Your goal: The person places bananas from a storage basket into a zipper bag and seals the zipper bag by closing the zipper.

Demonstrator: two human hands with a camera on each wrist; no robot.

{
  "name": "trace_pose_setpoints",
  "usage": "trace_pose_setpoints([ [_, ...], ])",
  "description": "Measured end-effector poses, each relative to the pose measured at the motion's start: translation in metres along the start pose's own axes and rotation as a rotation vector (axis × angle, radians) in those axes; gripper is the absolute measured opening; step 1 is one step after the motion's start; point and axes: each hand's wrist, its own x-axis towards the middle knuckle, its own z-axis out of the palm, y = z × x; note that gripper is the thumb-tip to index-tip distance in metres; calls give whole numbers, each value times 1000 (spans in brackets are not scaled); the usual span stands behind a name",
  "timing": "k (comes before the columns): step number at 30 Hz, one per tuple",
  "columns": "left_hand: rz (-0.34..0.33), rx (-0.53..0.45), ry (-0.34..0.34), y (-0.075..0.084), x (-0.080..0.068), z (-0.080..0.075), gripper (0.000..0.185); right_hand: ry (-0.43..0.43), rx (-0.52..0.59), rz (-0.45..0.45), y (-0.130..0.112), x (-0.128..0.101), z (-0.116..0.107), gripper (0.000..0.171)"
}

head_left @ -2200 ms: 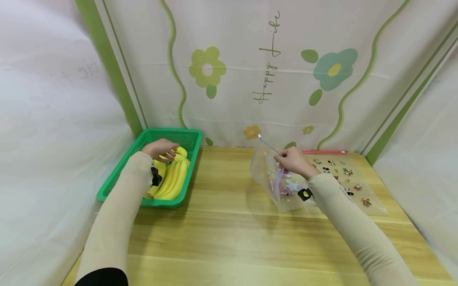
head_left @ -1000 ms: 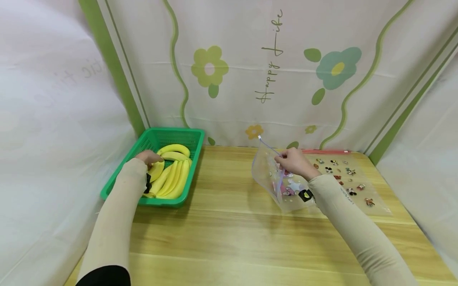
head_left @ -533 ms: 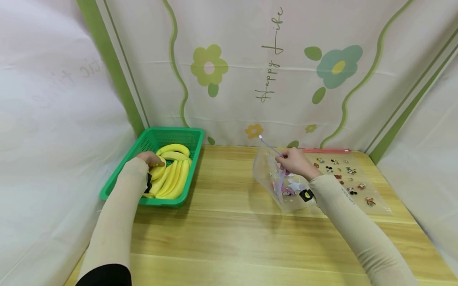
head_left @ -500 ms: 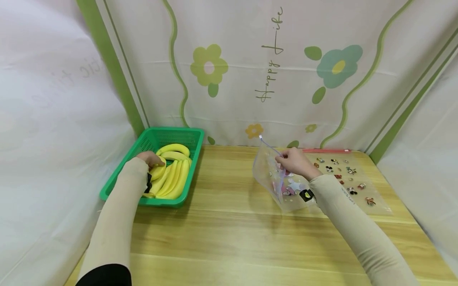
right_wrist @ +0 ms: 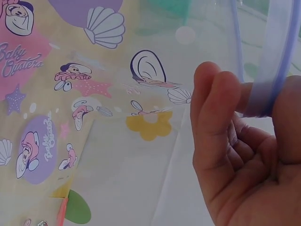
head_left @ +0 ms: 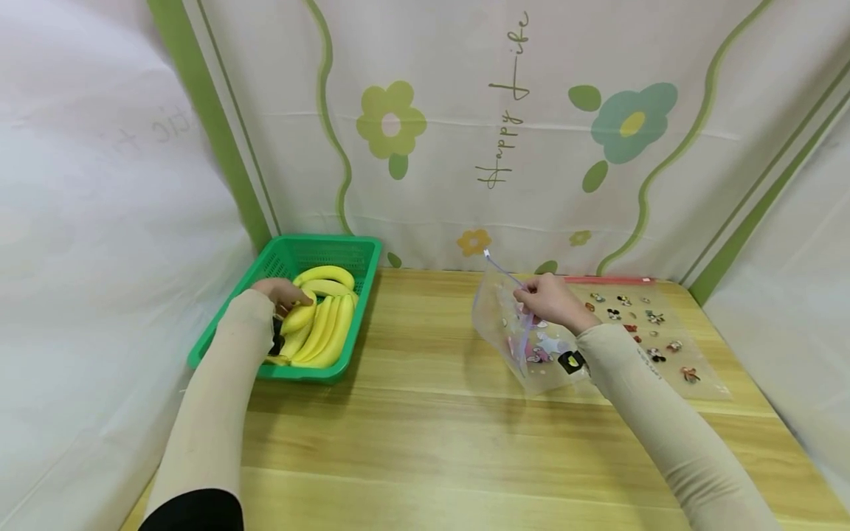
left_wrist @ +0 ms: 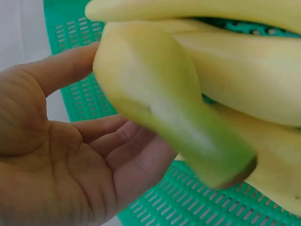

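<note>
A banana (left_wrist: pixel 146 80) with a greenish stem end is held by my left hand (head_left: pixel 277 292), thumb on one side and fingers curled under the other. In the head view that hand is inside the green basket (head_left: pixel 299 375), at its left part. Several more bananas (head_left: pixel 332 332) lie in the basket beside and behind the held one. My right hand (head_left: pixel 551 301) pinches the purple zip edge of a clear zip bag (head_left: pixel 490 317) printed with shells and starfish. The bag hangs upright with its mouth apart, its lower part near the table.
A second clear zip bag (head_left: pixel 697 369) with a red zip strip (head_left: pixel 607 280) and small cartoon prints lies flat at the back right, partly behind the right arm. Patterned white curtain (head_left: pixel 438 177) encloses the back and sides of the wooden table (head_left: pixel 425 442).
From above the bananas, my left hand has gone down at the basket's left, gripped a banana and shifted it slightly right. My right hand and the bag have stayed in place.
</note>
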Motion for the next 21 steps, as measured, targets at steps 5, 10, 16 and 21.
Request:
trace_pose_setpoints([
  [5, 0, -111, -26, 2, 6, 4, 67, -3, 5, 11, 1, 0, 1, 35],
  [10, 11, -115, -14, 0, 7, 5, 66, 0, 7, 1, 1, -1, 1, 34],
  [16, 68, -95, -11, -1, 9, 2, 71, 2, 9, -3, 0, -1, 1, 33],
  [21, 143, -89, 21, 2, 9, 1, 70, 0, 2, -4, -1, -1, 0, 34],
])
